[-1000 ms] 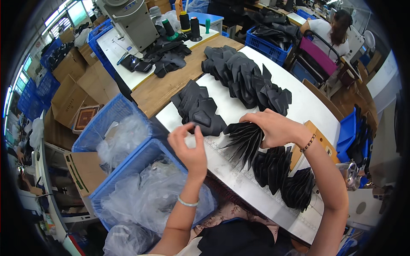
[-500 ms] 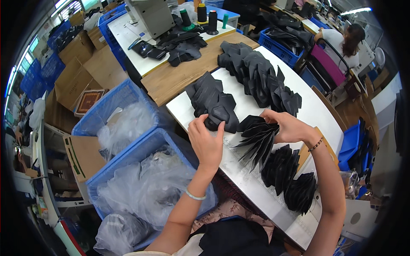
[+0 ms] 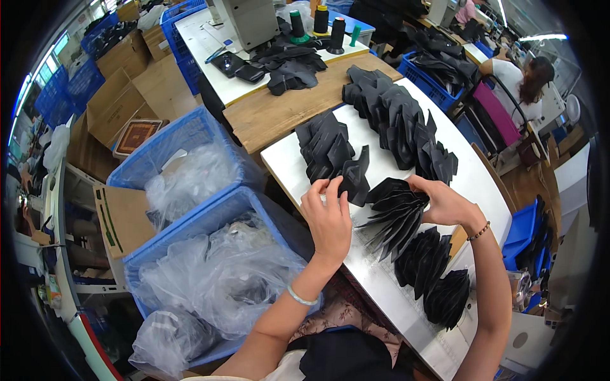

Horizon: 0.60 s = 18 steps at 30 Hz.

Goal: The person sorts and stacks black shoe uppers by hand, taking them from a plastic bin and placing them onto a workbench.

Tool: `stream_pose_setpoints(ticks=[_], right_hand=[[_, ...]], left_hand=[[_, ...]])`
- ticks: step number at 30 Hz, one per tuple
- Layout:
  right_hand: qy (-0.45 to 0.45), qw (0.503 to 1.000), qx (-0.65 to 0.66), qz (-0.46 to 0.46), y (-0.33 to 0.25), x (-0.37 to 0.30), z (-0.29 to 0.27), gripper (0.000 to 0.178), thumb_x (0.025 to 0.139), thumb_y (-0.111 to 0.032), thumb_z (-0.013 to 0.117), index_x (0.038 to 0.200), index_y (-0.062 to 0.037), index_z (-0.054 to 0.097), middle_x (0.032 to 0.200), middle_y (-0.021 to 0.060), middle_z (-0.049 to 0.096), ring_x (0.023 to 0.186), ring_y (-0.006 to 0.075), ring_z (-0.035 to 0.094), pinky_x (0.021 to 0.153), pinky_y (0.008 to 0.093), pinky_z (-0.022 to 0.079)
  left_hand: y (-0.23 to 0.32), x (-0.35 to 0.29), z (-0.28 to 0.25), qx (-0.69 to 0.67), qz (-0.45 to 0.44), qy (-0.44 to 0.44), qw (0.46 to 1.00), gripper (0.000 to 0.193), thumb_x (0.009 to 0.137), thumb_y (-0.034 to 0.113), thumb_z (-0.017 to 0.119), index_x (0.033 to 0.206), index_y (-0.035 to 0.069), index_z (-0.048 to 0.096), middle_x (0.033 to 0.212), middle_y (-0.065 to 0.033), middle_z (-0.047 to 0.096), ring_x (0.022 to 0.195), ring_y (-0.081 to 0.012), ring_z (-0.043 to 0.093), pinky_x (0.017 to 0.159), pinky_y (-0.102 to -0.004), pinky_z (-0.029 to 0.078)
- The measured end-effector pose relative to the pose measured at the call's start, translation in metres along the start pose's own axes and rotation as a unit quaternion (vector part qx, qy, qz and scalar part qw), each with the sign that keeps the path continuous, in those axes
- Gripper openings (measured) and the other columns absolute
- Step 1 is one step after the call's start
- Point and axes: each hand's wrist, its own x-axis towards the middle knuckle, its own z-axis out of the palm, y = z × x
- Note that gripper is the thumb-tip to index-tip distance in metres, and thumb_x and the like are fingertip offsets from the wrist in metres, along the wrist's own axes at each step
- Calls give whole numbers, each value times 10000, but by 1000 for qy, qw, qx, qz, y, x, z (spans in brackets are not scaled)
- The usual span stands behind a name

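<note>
In my right hand is a fanned bundle of thin black cut pieces, gripped at its right end above the white table. My left hand has its fingertips drawn together at the lower edge of a black cut piece, which tilts up at the near end of a short overlapping row. The exact contact is partly hidden by the fingers. To the right lies a longer row of similar black pieces. Two more fanned black bundles sit below my right hand.
Two blue crates with clear plastic bags stand left of the table. Beyond a wooden board are thread cones, black scraps and a machine. Another person sits at the far right.
My left fingers and thumb have come closer together, and the end piece of the short row now tilts up. The bundle stays in my right hand. The whole view has shifted slightly.
</note>
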Motion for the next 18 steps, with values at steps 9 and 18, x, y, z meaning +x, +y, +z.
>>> stream_pose_setpoints(ticks=[9,18], right_hand=[[-18,1000,-3,3,12,3,-15,474,588,-13,689,1038,-8,542,934,103,637,845,188,593,784,304,471],[-125,988,-5,90,30,31,-19,496,584,-40,651,1073,-44,566,873,89,632,771,192,614,728,312,475]], left_hand=[[0,0,3,-165,-69,-33,983,323,816,-6,626,1123,15,532,1100,-155,395,973,-265,485,803,-341,431],[5,5,17,-177,-117,-37,977,455,811,42,667,1209,8,448,1151,-170,385,1041,-293,481,888,-356,412]])
